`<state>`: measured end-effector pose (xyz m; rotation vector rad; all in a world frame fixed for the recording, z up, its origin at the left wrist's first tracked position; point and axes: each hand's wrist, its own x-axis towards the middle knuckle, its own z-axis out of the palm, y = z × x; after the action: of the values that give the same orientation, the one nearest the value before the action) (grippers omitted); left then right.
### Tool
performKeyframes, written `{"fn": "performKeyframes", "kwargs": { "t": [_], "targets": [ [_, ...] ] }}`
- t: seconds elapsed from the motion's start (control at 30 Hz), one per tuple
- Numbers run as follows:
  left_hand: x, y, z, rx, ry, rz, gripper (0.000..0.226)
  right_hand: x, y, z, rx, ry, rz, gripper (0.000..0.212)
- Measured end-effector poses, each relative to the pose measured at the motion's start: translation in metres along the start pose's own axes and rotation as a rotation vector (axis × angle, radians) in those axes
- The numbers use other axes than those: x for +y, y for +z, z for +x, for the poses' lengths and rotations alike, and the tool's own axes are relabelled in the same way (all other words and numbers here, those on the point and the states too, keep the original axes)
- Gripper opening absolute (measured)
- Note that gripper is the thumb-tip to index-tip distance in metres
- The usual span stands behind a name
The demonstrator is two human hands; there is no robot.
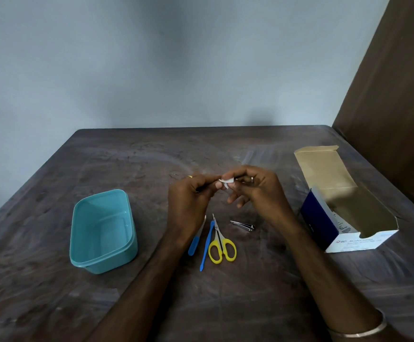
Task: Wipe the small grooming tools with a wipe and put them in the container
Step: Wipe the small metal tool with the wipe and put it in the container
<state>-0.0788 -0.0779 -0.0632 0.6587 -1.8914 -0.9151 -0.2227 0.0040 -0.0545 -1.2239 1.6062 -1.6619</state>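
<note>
Both my hands are raised over the middle of the dark table. My left hand [191,193] pinches a thin dark tool that is mostly hidden by the fingers. My right hand [255,186] holds a small white wipe [224,181] folded around that tool's end. Below the hands lie a blue-handled file [196,239], a slim blue stick [207,245], yellow-handled scissors [222,245] and a metal nail clipper [243,225]. An empty teal container [77,238] stands to the left.
An open blue-and-white box of alcohol swabs [334,233] lies at the right, its flap folded back. A brown panel [393,95] rises behind it. The table's far edge meets a pale wall.
</note>
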Motion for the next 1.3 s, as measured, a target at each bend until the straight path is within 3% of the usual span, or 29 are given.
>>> {"fn": "performKeyframes", "kwargs": {
  "t": [0.2,0.43,0.6,0.9,1.07,1.3],
  "targets": [
    [0.0002,0.0010,0.0003,-0.029,-0.032,0.000,0.017,-0.0016,-0.0006,0.0000,0.015,0.016,0.073,0.011],
    [0.0004,0.0023,-0.0020,-0.051,0.093,0.184,0.017,0.0005,-0.0024,0.0004,0.017,0.069,0.161,0.015],
    [-0.0015,0.0028,-0.0016,-0.074,0.036,0.109,0.016,0.0020,-0.0002,0.0014,0.018,0.012,0.042,0.007],
    [0.0028,0.0016,-0.0024,-0.142,-0.215,-0.182,0.013,-0.0003,0.0003,0.0012,0.017,-0.043,0.013,0.040],
    [0.0015,0.0020,-0.0018,-0.168,-0.215,-0.176,0.014,0.0003,0.0010,0.0010,0.046,-0.032,-0.016,0.051],
    [0.0008,0.0035,-0.0014,-0.114,-0.195,-0.121,0.018,-0.0002,-0.0037,0.0036,0.136,0.001,0.071,0.049]
  ]
}}
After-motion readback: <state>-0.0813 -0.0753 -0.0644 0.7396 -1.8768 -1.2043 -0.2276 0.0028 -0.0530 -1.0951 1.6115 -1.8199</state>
